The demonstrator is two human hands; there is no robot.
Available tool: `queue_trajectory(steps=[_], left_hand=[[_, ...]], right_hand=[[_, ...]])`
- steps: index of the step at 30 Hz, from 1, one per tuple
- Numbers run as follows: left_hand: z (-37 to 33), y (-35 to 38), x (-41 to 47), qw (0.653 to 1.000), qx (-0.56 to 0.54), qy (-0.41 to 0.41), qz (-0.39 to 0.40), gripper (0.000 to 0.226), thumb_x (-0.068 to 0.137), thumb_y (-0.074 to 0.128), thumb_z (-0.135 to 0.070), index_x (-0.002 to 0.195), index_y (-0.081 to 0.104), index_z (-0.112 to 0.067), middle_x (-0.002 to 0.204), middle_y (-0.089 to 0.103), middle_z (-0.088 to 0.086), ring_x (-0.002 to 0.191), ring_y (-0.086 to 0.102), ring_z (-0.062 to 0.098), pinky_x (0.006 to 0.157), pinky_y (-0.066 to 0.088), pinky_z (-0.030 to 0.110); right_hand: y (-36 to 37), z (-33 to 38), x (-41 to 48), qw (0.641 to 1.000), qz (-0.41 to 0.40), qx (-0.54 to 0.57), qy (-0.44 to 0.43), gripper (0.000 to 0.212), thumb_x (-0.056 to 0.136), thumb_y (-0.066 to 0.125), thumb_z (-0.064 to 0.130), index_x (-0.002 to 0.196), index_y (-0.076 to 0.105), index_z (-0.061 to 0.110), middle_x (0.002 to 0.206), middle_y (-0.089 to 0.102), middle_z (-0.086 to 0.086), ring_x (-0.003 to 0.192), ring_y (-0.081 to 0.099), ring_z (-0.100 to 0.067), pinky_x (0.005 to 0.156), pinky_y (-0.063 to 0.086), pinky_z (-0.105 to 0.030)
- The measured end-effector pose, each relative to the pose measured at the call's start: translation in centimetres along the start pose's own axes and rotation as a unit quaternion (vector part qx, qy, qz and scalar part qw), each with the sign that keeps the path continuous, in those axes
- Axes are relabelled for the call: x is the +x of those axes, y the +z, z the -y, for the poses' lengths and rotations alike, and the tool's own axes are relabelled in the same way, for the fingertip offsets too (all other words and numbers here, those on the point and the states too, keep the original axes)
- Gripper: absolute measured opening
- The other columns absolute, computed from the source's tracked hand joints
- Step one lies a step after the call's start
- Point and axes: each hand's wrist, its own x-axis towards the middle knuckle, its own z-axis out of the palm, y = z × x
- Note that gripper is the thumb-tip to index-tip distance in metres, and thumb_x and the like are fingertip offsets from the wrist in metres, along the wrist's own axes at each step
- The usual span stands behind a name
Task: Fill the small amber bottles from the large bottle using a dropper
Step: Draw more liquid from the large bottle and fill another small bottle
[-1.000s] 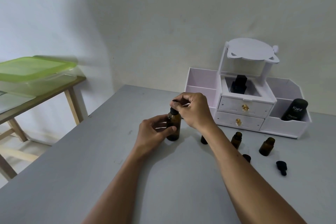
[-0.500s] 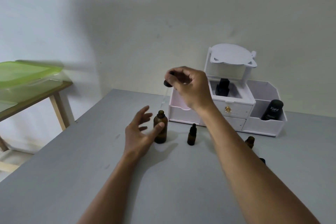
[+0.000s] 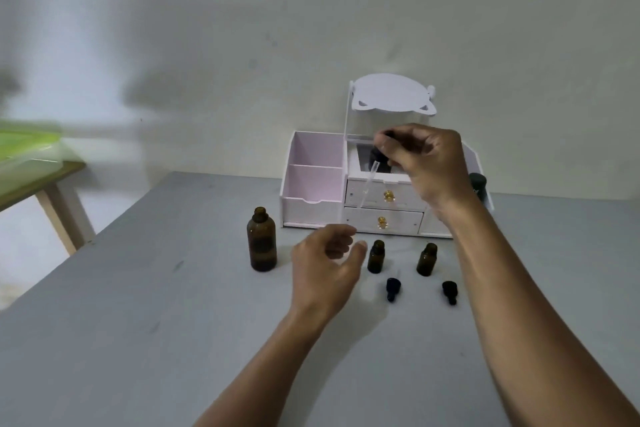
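I am working over the grey tabletop point(image 3: 145, 305), in front of the white drawer organiser point(image 3: 313, 184). I am reading this as the transfer step. The large amber glass bottle point(image 3: 261, 243) is standing uncapped, well off to the left of both sets of fingers, and nothing is touching it.

My right hand point(image 3: 420, 166) is hanging raised in front of the organiser. Its fingers point(image 3: 389, 149) are pinching the black bulb of the clear glass dropper point(image 3: 369, 180), whose tube is slanting down and to the left. I cannot tell whether the tube is holding liquid.

My left hand point(image 3: 323, 263) is hovering low over the tabletop with its fingers point(image 3: 341, 236) loosely curled and gripping nothing.

The two small amber glass bottles point(image 3: 376, 256) are standing open below the dropper's tip. One is just beside my left thumb, not touched. The other point(image 3: 426, 259) is further right, under my right wrist.

Next, I am judging, the left fingers need to steady the nearer small bottle. Then the right fingers need to lower the tip into its narrow neck and squeeze.

Two black caps point(image 3: 392, 288) are lying just in front of the small bottles.
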Motion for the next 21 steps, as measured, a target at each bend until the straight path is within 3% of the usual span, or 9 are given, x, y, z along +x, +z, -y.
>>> queue_trajectory(steps=[4, 8, 14, 18, 21], left_hand=[[0.8, 2.8, 0.2, 0.995, 0.035, -0.078, 0.053, 0.047, 0.085, 0.077, -0.031, 0.128, 0.065, -0.02, 0.119, 0.068, -0.01, 0.098, 0.064, 0.004, 0.082, 0.051, 0.012], [1.7, 4.3, 0.7, 0.992, 0.049, -0.095, 0.074, 0.059, 0.084, 0.077, -0.03, 0.138, 0.058, -0.018, 0.133, 0.063, -0.005, 0.107, 0.06, 0.008, 0.093, 0.048, 0.02], [3.0, 5.2, 1.4, 0.991, 0.045, -0.091, 0.093, 0.062, 0.083, 0.079, -0.03, 0.139, 0.058, -0.015, 0.132, 0.064, -0.002, 0.106, 0.059, 0.007, 0.09, 0.044, 0.017], [3.4, 5.3, 1.5, 0.991, 0.027, -0.088, 0.092, 0.056, 0.081, 0.081, -0.027, 0.133, 0.062, -0.013, 0.122, 0.071, 0.001, 0.108, 0.067, 0.011, 0.1, 0.052, 0.025], [3.5, 5.3, 1.6, 0.993, 0.022, -0.083, 0.086, 0.053, 0.081, 0.082, -0.024, 0.13, 0.065, -0.012, 0.118, 0.073, 0.001, 0.105, 0.069, 0.01, 0.1, 0.053, 0.028]], right_hand=[[-1.7, -1.8, -0.2, 0.999, -0.008, -0.028, 0.032, 0.008, 0.084, 0.078, 0.012, 0.092, 0.078, 0.015, 0.081, 0.077, 0.007, 0.072, 0.073, -0.003, 0.071, 0.058, -0.019], [-2.2, -3.3, -0.6, 0.998, -0.001, -0.037, 0.057, 0.007, 0.085, 0.077, 0.011, 0.089, 0.078, 0.015, 0.082, 0.077, 0.0, 0.074, 0.075, -0.008, 0.069, 0.057, -0.017], [-2.7, -4.9, -0.6, 0.995, 0.002, -0.073, 0.069, 0.005, 0.083, 0.079, 0.016, 0.088, 0.079, 0.016, 0.082, 0.078, -0.004, 0.076, 0.075, -0.014, 0.073, 0.061, -0.028], [-2.9, -5.7, -0.7, 0.993, 0.008, -0.089, 0.082, 0.009, 0.082, 0.08, 0.017, 0.09, 0.08, 0.012, 0.084, 0.078, -0.009, 0.082, 0.074, -0.029, 0.078, 0.063, -0.043], [-2.8, -6.0, -0.7, 0.992, 0.009, -0.091, 0.09, 0.013, 0.082, 0.081, 0.017, 0.091, 0.08, 0.009, 0.084, 0.078, -0.009, 0.082, 0.075, -0.028, 0.079, 0.063, -0.044]])
